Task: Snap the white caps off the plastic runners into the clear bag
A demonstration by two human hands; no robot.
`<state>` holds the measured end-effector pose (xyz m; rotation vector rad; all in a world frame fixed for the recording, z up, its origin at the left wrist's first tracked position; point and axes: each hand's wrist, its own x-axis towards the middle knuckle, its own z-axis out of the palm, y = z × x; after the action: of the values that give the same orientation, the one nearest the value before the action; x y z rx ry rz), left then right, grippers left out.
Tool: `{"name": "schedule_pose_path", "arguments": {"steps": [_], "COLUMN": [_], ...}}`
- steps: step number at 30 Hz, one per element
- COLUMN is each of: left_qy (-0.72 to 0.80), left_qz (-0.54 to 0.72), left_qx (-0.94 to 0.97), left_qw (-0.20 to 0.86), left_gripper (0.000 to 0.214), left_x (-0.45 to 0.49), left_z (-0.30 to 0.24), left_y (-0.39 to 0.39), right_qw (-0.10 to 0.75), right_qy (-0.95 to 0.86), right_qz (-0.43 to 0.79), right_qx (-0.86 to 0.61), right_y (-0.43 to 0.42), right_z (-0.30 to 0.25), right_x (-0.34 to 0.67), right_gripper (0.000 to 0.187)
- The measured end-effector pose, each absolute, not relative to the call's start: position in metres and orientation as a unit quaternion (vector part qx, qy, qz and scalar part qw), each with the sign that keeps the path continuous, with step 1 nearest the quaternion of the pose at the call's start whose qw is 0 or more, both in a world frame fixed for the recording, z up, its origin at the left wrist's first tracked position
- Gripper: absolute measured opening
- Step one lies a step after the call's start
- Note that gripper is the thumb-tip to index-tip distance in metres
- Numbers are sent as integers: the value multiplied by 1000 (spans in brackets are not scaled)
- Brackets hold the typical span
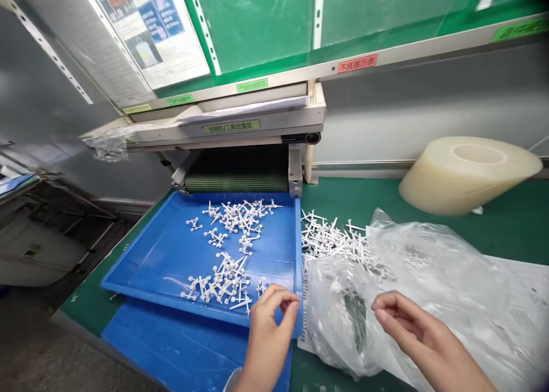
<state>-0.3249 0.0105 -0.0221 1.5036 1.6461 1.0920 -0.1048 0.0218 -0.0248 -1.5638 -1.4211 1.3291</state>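
Observation:
A blue tray (163, 254) lies on the green bench under a small conveyor machine (240, 151). Small white plastic parts (231, 237) are scattered across the tray. More white parts (330, 237) lie piled on a clear plastic bag (429, 277) to the tray's right. My left hand (268, 335) sits at the tray's near right corner, fingers curled in a pinch beside the nearest white parts; what it holds is hidden. My right hand (422, 337) hovers over the bag with fingers loosely curled and apart, nothing in it.
A wide roll of clear film (467, 171) lies on its side at the back right. A second blue tray (184, 352) sits under the first. Printed paper (527, 300) lies beneath the bag. Posted sheets (150, 31) hang above. The bench edge drops off at the left.

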Motion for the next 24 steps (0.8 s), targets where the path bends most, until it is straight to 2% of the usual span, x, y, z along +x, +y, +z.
{"name": "schedule_pose_path", "arguments": {"steps": [5, 7, 10, 12, 13, 17, 20, 24], "left_qy": [482, 441, 434, 443, 452, 455, 447, 465], "left_qz": [343, 253, 79, 19, 10, 10, 23, 123], "left_qx": [788, 854, 894, 893, 888, 885, 887, 865], "left_qw": [174, 110, 81, 82, 84, 102, 117, 145], "left_gripper": [17, 11, 20, 9, 1, 9, 13, 18], "left_x": [-309, -299, -300, -309, -314, -329, -329, -330], "left_z": [-27, -31, -38, -42, -43, -44, -40, -33], "left_y": [-1, -1, 3, 5, 5, -2, -10, -16], "right_qw": [189, 158, 94, 42, 16, -58, -65, -50], "right_qy": [-690, -705, -731, -744, -748, -761, -773, -801], "right_qz": [393, 389, 358, 323, 304, 250, 242, 268], "right_qx": [-578, -572, -573, -584, -590, -596, -583, -533], "right_y": [38, 45, 52, 52, 51, 45, 44, 40], "right_z": [-53, -66, -81, -85, -84, -72, -64, -74], "right_x": [-122, -135, -144, -137, -130, -106, -112, -150], "right_gripper": [31, 28, 23, 18, 19, 30, 30, 26]}}
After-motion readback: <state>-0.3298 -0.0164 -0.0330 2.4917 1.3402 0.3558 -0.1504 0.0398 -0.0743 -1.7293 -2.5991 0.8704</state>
